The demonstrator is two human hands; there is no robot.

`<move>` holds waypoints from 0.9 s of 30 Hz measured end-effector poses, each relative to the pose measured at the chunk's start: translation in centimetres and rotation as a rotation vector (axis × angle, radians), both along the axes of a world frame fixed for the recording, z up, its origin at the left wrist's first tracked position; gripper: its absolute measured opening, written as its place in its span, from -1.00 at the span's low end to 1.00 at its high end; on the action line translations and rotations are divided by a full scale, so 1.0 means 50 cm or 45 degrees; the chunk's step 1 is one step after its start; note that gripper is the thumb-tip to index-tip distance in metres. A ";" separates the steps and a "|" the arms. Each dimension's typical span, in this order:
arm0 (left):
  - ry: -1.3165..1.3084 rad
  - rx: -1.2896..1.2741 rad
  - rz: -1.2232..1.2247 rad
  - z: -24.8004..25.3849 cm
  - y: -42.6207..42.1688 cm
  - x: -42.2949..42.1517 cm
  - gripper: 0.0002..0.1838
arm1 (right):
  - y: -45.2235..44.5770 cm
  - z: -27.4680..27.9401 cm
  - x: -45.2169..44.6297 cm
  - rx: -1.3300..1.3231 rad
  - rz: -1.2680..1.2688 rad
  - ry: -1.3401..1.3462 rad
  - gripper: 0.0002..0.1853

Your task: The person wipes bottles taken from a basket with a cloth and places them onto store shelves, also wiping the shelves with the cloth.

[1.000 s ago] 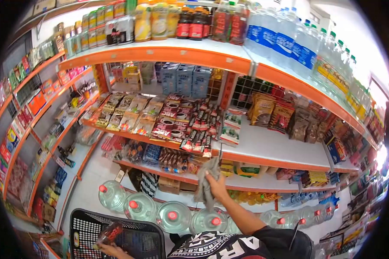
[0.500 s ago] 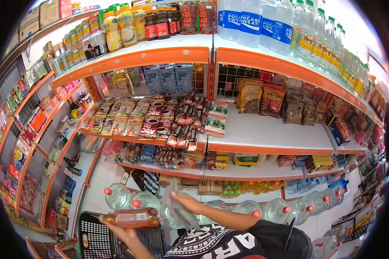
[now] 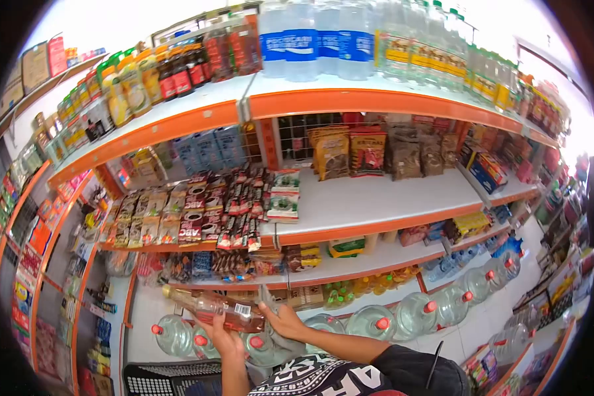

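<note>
A bottle of reddish-brown liquid [image 3: 208, 309] with a yellowish cap lies nearly level in front of me, its neck to the left and a white barcode label facing up. My left hand [image 3: 223, 338] is wrapped round its body from below. A grey cloth [image 3: 289, 344] is gripped in my right hand [image 3: 285, 322], close against the bottle's base; whether the cloth touches the glass I cannot tell. Below my left hand, a black perforated basket [image 3: 168, 379] stands at the lower edge of the view.
Orange-edged shelves [image 3: 376, 228] span the front, with coffee sachets [image 3: 191, 208], brown snack packs [image 3: 333, 155] and large drink bottles [image 3: 297, 43] above. Several water jugs with red caps [image 3: 369, 322] line the floor. More stocked shelves [image 3: 30, 264] rise at the left.
The bottle has moved up and right, away from above the basket, and its base is now beside the cloth. My view has turned to the right.
</note>
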State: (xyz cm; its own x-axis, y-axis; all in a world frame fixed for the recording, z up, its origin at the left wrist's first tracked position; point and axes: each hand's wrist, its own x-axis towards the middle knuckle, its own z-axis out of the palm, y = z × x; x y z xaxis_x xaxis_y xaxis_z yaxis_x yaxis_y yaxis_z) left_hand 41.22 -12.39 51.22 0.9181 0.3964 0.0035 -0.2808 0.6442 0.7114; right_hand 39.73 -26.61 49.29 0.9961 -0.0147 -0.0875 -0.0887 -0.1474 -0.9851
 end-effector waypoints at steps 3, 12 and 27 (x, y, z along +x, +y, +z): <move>-0.116 0.620 -0.237 0.040 0.013 0.014 -0.20 | -0.049 0.035 0.016 0.028 -0.204 -0.114 -0.45; -0.462 1.832 -0.485 0.011 -0.037 0.016 -0.18 | -0.123 0.151 0.022 -0.558 -0.241 -1.037 -0.52; -0.830 1.583 -0.741 0.062 -0.045 0.034 -0.10 | -0.116 0.177 0.018 0.711 -0.314 -0.090 -0.57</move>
